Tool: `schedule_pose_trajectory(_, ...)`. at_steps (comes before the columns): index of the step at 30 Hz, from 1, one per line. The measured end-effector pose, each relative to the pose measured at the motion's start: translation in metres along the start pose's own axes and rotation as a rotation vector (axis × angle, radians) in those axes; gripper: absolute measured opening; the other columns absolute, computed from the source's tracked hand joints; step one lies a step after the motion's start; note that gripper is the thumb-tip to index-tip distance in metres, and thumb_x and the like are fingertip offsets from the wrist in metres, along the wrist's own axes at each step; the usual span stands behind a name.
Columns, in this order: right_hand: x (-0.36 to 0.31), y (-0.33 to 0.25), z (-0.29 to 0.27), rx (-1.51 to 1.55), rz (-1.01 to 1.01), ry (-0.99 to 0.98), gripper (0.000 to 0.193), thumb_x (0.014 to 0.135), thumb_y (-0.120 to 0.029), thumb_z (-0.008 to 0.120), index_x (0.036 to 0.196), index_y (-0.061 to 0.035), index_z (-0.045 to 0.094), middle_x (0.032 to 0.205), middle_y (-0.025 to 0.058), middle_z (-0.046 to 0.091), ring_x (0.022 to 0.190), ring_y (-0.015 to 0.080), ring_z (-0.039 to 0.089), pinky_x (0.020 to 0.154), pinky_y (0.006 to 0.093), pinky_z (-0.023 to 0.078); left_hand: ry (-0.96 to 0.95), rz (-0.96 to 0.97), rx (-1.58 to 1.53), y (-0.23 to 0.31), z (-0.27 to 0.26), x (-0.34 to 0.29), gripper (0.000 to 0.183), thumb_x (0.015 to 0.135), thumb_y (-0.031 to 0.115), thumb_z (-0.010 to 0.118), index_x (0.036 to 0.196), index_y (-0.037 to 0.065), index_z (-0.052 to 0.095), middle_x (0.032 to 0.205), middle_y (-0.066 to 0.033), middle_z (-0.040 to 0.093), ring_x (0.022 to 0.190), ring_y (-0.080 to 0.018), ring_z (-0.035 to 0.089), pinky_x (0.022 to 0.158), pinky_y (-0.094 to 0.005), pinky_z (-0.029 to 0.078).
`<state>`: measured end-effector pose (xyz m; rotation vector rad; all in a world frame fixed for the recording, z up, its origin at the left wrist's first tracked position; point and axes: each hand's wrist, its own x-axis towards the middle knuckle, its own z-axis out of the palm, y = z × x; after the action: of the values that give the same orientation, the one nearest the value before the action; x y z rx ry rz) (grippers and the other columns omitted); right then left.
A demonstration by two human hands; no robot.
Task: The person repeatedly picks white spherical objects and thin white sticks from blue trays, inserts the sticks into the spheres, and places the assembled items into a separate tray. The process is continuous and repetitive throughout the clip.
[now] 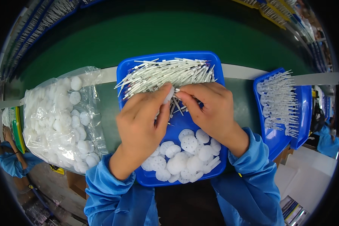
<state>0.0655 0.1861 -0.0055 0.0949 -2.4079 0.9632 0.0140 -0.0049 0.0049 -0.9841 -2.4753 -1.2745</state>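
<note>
My left hand (141, 118) pinches a small white plastic disc (169, 95) between thumb and forefinger. Close against it, the thumb and forefinger of my right hand (214, 107) are pinched on the white end of a thin stick-like piece (177, 90), mostly hidden by the fingers. Both hands hover over a blue tray (139, 59). Its far half holds a heap of thin white sticks (158, 77), and a few loose ones lie under my fingers. In the near part sits a pile of round white discs (186, 162) with small holes.
At left lies a clear plastic bag (54, 124) full of white discs. To the right, a blue tray (275, 145) carries rows of discs with sticks (278, 100). Beyond runs a green surface (169, 34) behind a pale metal strip (239, 71). Another person's arm (13, 150) shows far left.
</note>
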Motion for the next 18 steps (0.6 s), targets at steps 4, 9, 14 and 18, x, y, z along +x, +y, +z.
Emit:
schedule_pose_trajectory(4,0.0,0.002,0.002,-0.026,-0.056,-0.001,0.011,0.088,-0.015,0.086,0.095,-0.0105,0.079,0.077,0.0057,0.076,0.066,0.027,0.073,0.065,0.0385,0.056,-0.028,-0.076,-0.036,0.003,0.002,-0.006,0.044,0.085,0.002,0.086,0.129,0.004,0.079,0.093,-0.0118,0.077,0.08,-0.0279,0.071,0.071,-0.0373,0.057)
schedule_pose_trajectory(9,0.004,-0.002,-0.003,0.023,0.005,-0.014,0.014,0.086,-0.012,0.087,0.098,-0.01,0.079,0.087,0.0065,0.078,0.076,0.0262,0.075,0.071,0.038,0.057,0.022,-0.234,-0.44,-0.003,0.003,0.004,0.044,0.086,0.008,0.089,0.129,0.006,0.078,0.112,-0.0101,0.078,0.094,-0.0224,0.071,0.071,-0.0322,0.057)
schedule_pose_trajectory(14,0.009,0.003,-0.01,0.321,0.006,-0.05,0.027,0.086,-0.005,0.086,0.112,-0.0054,0.078,0.103,0.0079,0.077,0.096,0.0206,0.074,0.085,0.033,0.057,-0.007,-0.11,-0.385,-0.012,-0.004,0.005,0.048,0.081,0.007,0.093,0.127,0.009,0.078,0.126,-0.0088,0.076,0.108,-0.0223,0.071,0.074,-0.0302,0.058)
schedule_pose_trajectory(18,0.005,0.001,-0.012,0.591,0.201,-0.195,0.032,0.09,-0.002,0.083,0.121,-0.0035,0.074,0.101,0.0052,0.075,0.097,0.014,0.071,0.088,0.0295,0.056,0.031,0.097,-0.252,-0.012,-0.004,0.007,0.052,0.077,0.002,0.092,0.128,0.008,0.078,0.127,-0.0095,0.075,0.108,-0.026,0.072,0.081,-0.0336,0.058)
